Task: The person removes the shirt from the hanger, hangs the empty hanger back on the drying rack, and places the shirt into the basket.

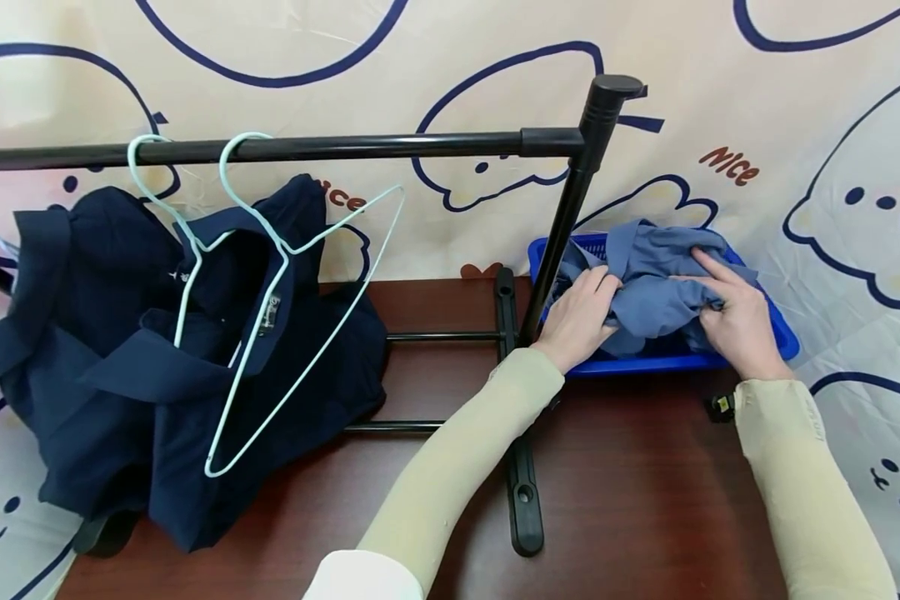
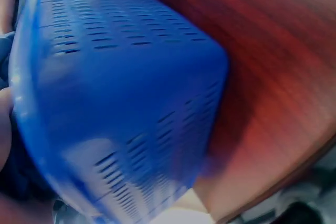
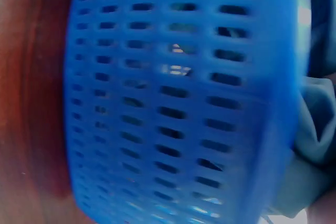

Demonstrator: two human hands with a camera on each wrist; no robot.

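A crumpled blue-grey garment [image 1: 648,292] lies in a blue plastic basket [image 1: 660,365] at the right of the head view. My left hand [image 1: 579,321] grips the garment's left side, its fingers bent over the cloth. On the other side my right hand [image 1: 742,317] pinches a fold between thumb and fingers, the index finger stretched along the top. Both wrist views mostly show the basket's slotted outer wall [image 3: 157,98], with the left thumb [image 2: 4,124] and some blue cloth at the rim.
A black garment rack [image 1: 390,146] stands left of the basket, its upright post crossing in front of the basket's left end. Dark navy clothes [image 1: 195,400] hang there with pale mint hangers [image 1: 307,367]. A small black object [image 1: 718,408] lies near the right wrist on the brown table [image 1: 630,500].
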